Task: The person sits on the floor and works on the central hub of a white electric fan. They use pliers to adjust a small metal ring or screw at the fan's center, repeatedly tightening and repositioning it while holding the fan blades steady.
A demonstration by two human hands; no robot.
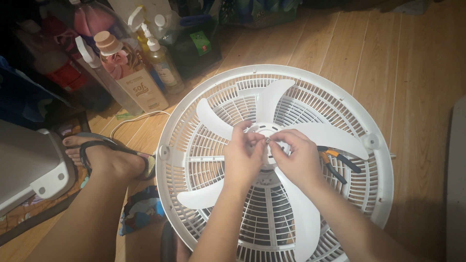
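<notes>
Going left to right: a sandalled foot rests on the wooden floor beside the white fan grille, which lies flat and face up. The left hand is pinched narrow on the hub, where the white blades meet. The right hand comes in from the opposite side, fingertips closed on a small metal piece at the very centre. Both hands sit about equally close to it, touching each other. Pliers lie on the grille just right of them.
</notes>
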